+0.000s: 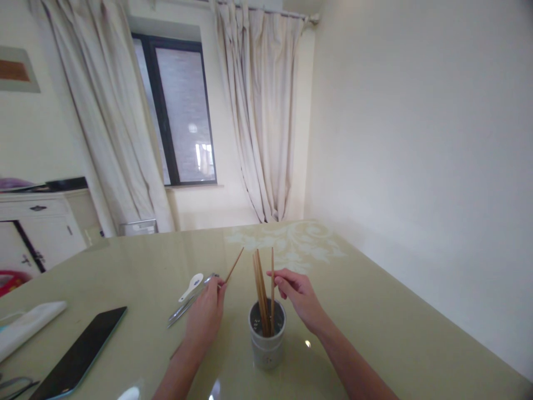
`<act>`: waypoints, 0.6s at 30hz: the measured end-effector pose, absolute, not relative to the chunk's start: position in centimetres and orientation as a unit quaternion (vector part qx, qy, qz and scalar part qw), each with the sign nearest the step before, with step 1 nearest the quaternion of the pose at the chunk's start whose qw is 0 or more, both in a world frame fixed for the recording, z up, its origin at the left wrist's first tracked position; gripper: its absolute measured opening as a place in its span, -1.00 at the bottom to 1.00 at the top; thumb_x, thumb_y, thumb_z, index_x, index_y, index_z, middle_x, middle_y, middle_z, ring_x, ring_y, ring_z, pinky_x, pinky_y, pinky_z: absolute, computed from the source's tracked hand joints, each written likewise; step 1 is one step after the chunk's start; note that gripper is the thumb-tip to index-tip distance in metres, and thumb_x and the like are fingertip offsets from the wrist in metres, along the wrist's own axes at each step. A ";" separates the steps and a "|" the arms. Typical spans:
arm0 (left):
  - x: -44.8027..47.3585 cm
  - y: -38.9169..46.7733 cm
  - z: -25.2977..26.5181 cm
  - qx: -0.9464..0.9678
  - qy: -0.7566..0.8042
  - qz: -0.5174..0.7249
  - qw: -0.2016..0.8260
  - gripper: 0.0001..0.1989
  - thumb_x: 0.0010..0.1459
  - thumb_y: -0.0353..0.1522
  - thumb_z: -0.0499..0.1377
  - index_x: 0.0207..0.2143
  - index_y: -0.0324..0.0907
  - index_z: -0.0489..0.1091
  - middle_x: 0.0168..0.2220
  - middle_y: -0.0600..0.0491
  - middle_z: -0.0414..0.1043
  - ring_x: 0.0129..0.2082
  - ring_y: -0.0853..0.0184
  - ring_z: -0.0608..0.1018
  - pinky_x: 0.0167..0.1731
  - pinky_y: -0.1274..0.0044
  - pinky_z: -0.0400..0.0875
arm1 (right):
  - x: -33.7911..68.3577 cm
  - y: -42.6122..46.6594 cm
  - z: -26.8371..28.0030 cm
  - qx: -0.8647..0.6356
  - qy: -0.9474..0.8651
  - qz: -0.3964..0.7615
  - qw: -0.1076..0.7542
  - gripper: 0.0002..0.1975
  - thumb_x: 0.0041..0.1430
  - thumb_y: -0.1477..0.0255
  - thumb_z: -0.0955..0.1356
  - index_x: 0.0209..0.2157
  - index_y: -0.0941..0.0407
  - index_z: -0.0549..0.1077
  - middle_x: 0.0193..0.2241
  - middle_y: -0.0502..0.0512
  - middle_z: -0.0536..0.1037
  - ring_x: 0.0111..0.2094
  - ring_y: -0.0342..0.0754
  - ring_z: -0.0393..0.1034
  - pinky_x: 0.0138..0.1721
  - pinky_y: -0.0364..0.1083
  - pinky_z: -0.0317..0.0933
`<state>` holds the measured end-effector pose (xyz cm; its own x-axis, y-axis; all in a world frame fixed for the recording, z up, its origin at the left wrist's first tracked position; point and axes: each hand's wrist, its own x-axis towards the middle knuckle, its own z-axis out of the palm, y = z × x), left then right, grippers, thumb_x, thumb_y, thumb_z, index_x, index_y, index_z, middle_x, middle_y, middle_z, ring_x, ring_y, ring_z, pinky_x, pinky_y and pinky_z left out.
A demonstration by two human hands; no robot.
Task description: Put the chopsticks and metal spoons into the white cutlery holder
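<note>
A grey-white cup (267, 355) stands upright on the table, with several wooden chopsticks (260, 289) leaning in it. My right hand (300, 294) is closed in a pinch on one chopstick (272, 297) at the cup's right side; its lower end is inside the cup. To the left of the cup, my left hand (207, 311) is closed around another chopstick (235, 263), which points up and away to the right. A white spoon (191, 287) with a dark mark lies just beyond that hand. Shiny metal utensils (180, 314) lie beside it, partly hidden by the hand.
A dark tablet or large phone (81, 355) lies at the left of the glossy greenish table (400, 333), near a long white object (31, 328). A white rounded thing (130, 394) is cut off below. A wall (425, 166) runs along the right; a cabinet (52, 222) stands far left.
</note>
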<state>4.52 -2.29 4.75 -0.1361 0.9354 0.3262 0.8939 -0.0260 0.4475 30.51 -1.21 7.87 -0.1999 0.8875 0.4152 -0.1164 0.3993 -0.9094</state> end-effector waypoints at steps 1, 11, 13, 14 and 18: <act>4.6 -2.3 4.8 0.659 0.689 0.299 0.035 -0.77 0.48 -0.27 -0.09 -0.10 -0.10 0.32 -0.09 -0.07 0.63 -0.11 0.11 0.68 -0.19 0.41 0.47 | 30.4 -1.3 7.9 -0.307 -0.633 0.455 0.546 -0.60 0.28 0.05 0.45 -0.05 0.03 0.71 -0.42 0.01 0.53 -0.49 -0.15 0.23 -0.42 -0.11 0.18; 5.3 -2.5 4.7 0.676 0.651 0.343 0.038 -0.72 0.46 -0.21 -0.11 -0.12 -0.08 0.35 -0.14 -0.06 0.63 -0.17 0.11 0.68 -0.20 0.38 0.47 | 29.7 -1.8 7.4 -0.300 -0.608 0.506 0.534 -0.60 0.16 0.07 0.54 -0.09 0.04 0.67 -0.37 0.02 0.58 -0.34 -0.06 0.44 -0.27 -0.10 0.30; 5.3 -2.5 4.7 0.682 0.645 0.344 0.038 -0.72 0.46 -0.22 -0.11 -0.11 -0.08 0.35 -0.14 -0.07 0.63 -0.18 0.12 0.68 -0.20 0.38 0.47 | 29.6 -1.7 7.4 -0.301 -0.607 0.497 0.542 -0.61 0.14 0.11 0.57 -0.09 0.04 0.65 -0.39 -0.02 0.55 -0.40 -0.11 0.38 -0.35 -0.13 0.23; 5.4 -2.5 4.7 0.684 0.642 0.344 0.039 -0.72 0.46 -0.22 -0.11 -0.11 -0.09 0.36 -0.14 -0.07 0.64 -0.19 0.13 0.68 -0.19 0.39 0.47 | 29.5 -1.7 7.3 -0.304 -0.608 0.492 0.543 -0.61 0.12 0.13 0.58 -0.10 0.05 0.64 -0.40 -0.03 0.55 -0.43 -0.13 0.35 -0.38 -0.15 0.19; 5.5 -2.6 4.7 0.691 0.636 0.343 0.039 -0.72 0.45 -0.21 -0.09 -0.13 -0.08 0.36 -0.13 -0.07 0.64 -0.18 0.12 0.68 -0.18 0.38 0.48 | 29.2 -1.5 6.7 -0.332 -0.620 0.479 0.526 -0.63 0.04 0.16 0.62 -0.22 0.09 0.61 -0.40 -0.03 0.56 -0.47 -0.16 0.30 -0.42 -0.16 0.15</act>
